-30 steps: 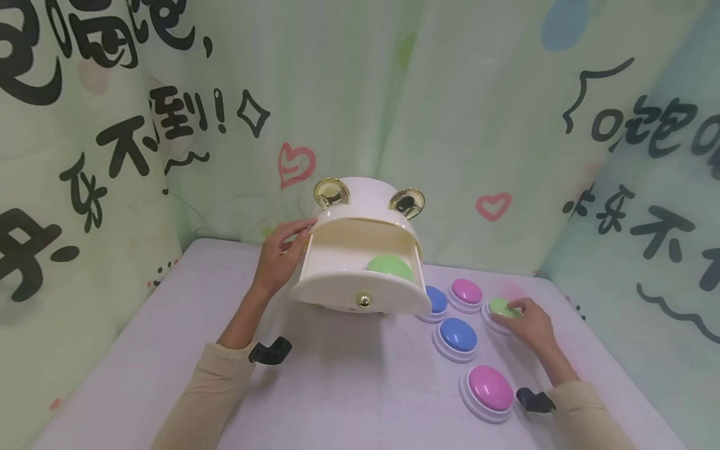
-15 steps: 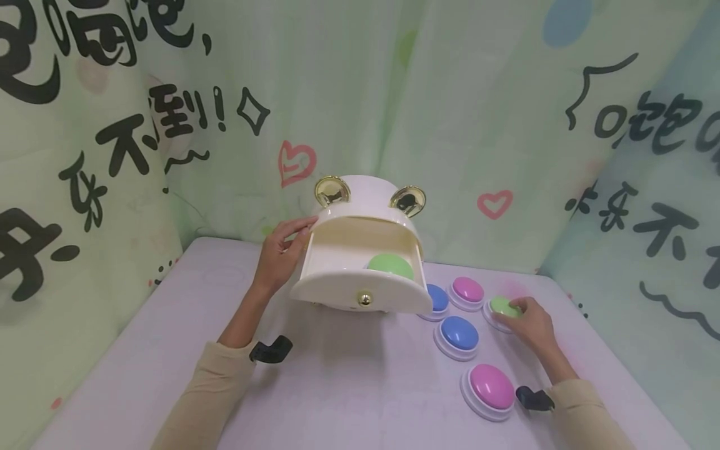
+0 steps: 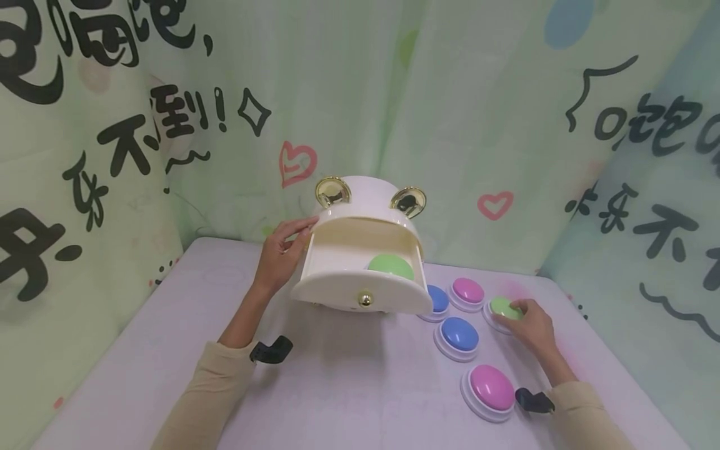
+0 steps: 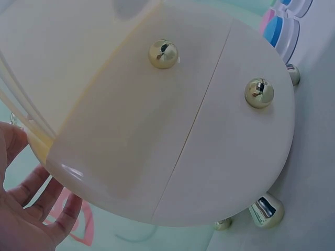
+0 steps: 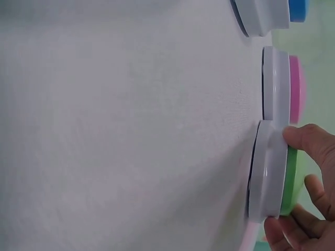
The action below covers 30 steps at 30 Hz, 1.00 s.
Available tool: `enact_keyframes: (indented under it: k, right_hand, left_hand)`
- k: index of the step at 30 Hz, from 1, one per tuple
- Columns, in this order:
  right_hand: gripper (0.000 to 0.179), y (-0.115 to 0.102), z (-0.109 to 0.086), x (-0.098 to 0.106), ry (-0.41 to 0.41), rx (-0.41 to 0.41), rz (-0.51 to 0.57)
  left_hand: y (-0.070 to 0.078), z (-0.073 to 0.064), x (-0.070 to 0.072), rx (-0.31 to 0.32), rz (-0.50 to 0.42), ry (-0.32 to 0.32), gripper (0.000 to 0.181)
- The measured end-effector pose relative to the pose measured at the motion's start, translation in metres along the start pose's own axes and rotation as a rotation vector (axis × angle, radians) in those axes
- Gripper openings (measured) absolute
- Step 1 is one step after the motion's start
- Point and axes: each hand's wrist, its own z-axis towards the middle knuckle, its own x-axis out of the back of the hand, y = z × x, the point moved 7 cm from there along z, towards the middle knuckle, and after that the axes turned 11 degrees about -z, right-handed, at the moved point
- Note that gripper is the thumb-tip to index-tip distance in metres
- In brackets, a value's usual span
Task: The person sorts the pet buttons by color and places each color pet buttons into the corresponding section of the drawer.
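Note:
A white rounded box with gold ears stands at the back of the table, its drawer pulled out with a gold knob on the front. Inside the drawer lies a green-domed button. My left hand rests on the box's left side; in the left wrist view its fingers are fairly straight against the outer edge. On the right, my right hand grips a second green button with a white base. The right wrist view shows thumb and fingers on opposite sides of that green button.
Two blue buttons and two pink buttons sit on the table right of the box. One blue button is partly behind the drawer front. A printed curtain closes off the back and sides.

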Motion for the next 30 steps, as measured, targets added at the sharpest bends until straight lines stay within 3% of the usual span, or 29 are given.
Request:
enact_keyframes:
  k: [9, 21, 30]
  right_hand:
    - [0.071, 0.003, -0.004, 0.001, 0.047, -0.012, 0.086]
    - [0.080, -0.001, -0.030, 0.015, 0.121, -0.082, 0.275]
    - [0.080, -0.008, -0.047, 0.021, 0.154, -0.103, 0.340]
  left_hand:
    - [0.001, 0.000, 0.001, -0.008, 0.004, -0.002, 0.029]
    - [0.001, -0.001, 0.000, 0.002, 0.006, -0.004, 0.030]
    - [0.001, -0.001, 0.000, 0.001, 0.006, -0.003, 0.030]
